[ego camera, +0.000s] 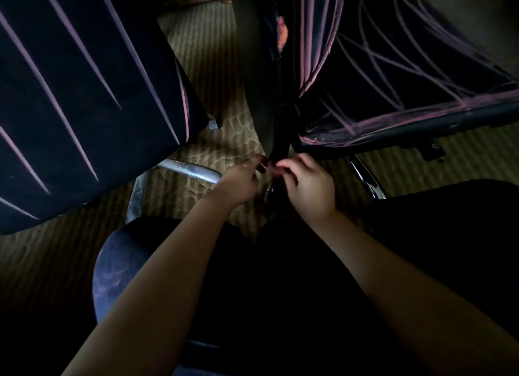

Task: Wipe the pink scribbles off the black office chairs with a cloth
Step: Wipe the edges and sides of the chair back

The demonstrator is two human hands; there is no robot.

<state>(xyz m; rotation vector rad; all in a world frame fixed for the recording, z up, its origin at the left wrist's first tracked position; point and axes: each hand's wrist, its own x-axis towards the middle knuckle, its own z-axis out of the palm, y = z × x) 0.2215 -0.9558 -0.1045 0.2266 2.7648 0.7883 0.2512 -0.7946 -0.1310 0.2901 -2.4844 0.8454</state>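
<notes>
Both bare forearms reach forward over dark lap clothing. Left hand (241, 179) and right hand (308, 185) meet, fingers curled, pinching something dark at the lower edge of the middle chair back (262, 75); what it is cannot be told. Pink-scribbled seats (415, 75) lie on either side.

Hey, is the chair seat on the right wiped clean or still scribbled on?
Still scribbled on. The right chair seat shows crossing pink lines all over its black fabric and along its front edge.
</notes>
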